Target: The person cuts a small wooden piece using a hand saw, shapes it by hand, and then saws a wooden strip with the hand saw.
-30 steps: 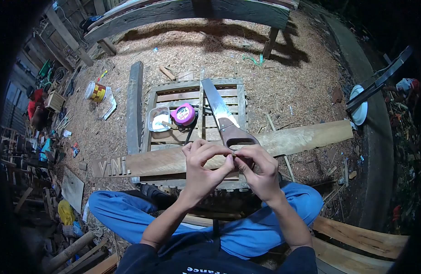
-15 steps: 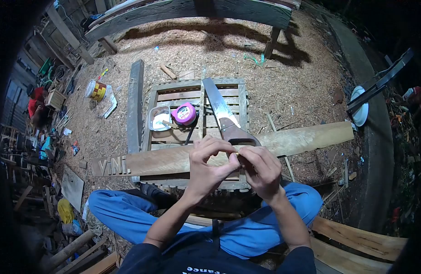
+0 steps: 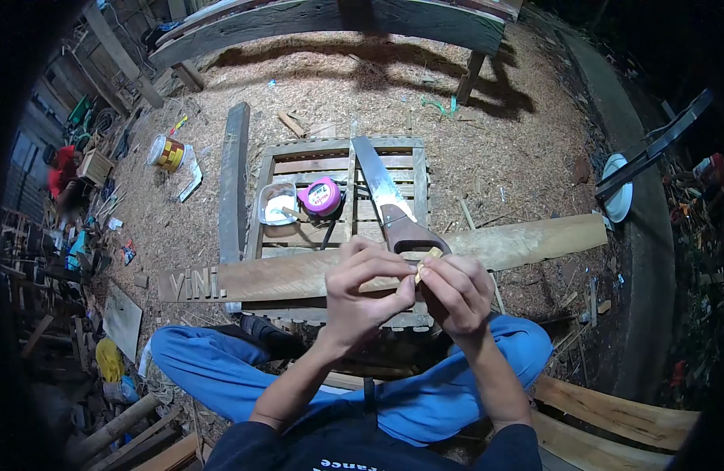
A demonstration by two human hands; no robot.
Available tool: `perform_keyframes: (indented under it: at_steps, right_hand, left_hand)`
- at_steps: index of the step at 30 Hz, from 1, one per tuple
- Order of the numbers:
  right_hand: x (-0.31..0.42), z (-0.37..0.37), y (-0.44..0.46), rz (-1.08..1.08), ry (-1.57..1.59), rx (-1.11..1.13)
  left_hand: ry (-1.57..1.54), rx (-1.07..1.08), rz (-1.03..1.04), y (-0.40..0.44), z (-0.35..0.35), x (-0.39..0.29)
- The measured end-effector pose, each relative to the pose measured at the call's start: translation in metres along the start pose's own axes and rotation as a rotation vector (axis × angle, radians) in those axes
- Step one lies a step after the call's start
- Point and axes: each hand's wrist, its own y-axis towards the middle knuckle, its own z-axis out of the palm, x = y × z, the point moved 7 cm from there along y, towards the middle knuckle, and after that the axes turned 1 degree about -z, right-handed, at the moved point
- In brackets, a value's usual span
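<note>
My right hand (image 3: 458, 292) pinches a small piece of pale wood (image 3: 433, 256) between thumb and fingers, its upper end sticking out. The fingers of my left hand (image 3: 367, 292) are closed at the lower end of the same piece. Both hands are above a long wooden board (image 3: 527, 240) lying across a slatted wooden stand (image 3: 418, 177). Raised wooden letters (image 3: 195, 284) spelling "VINI" stand at the board's left end. Just beyond my hands, a handsaw (image 3: 382, 184) lies with its handle on the board.
A pink tape measure (image 3: 323, 197) and a plastic tub (image 3: 277, 204) with white stuff sit on the stand. Left of it are a dark plank (image 3: 234, 180) and a yellow-red bucket (image 3: 167, 153). A bench (image 3: 330, 35) stands beyond. A person in red (image 3: 62, 173) is far left.
My right hand has shifted slightly right and turned, and more of the small wooden piece now shows above the fingers. My left hand stays closed beside it.
</note>
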Motion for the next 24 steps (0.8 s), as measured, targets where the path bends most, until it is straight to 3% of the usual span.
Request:
perform_keyframes:
  at_steps: [2,4,6,8,11,15,20,24]
  right_hand:
    - [0.007,-0.002,0.002,-0.083,-0.071,0.041]
    - [0.007,-0.002,0.002,-0.086,-0.103,0.047]
    - [0.006,0.002,0.006,-0.118,-0.038,0.058]
    - [0.004,0.003,0.008,-0.099,-0.004,0.107]
    - [-0.014,0.017,0.016,0.249,0.466,0.315]
    - [-0.019,0.036,-0.005,0.477,0.693,0.483]
    - [-0.025,0.033,-0.006,0.487,0.676,0.565]
    - [-0.025,0.032,-0.008,0.433,0.616,0.573]
  left_hand:
    - [0.226,0.11,0.219,0.004,-0.004,-0.023]
    - [0.251,0.163,0.22,0.007,-0.01,-0.027]
    - [0.403,0.204,0.351,0.009,-0.01,-0.038]
    - [0.393,0.237,0.363,0.008,-0.013,-0.033]
    - [0.39,0.263,0.4,0.006,-0.016,-0.027]
    - [0.359,0.308,0.378,0.001,-0.013,-0.022]
    - [0.363,0.451,0.305,0.002,-0.012,-0.019]
    - [0.517,0.562,0.435,0.002,-0.005,-0.027]
